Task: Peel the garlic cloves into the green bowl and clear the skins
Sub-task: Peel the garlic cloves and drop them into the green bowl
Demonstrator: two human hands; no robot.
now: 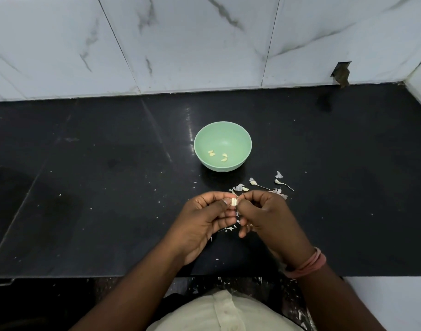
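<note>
Garlic clove point(234, 202) sits pinched between both our hands, left hand point(206, 220) and right hand point(268, 217), just before the green bowl point(222, 146). We could fumble it onto the table point(85, 187), among skins point(259, 185) beside that bowl.

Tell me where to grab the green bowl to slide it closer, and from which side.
Pinch the near rim of the green bowl, coming from the person's side. It sits upright and open, its wall bare there, and the peeled cloves lie low inside.
</note>
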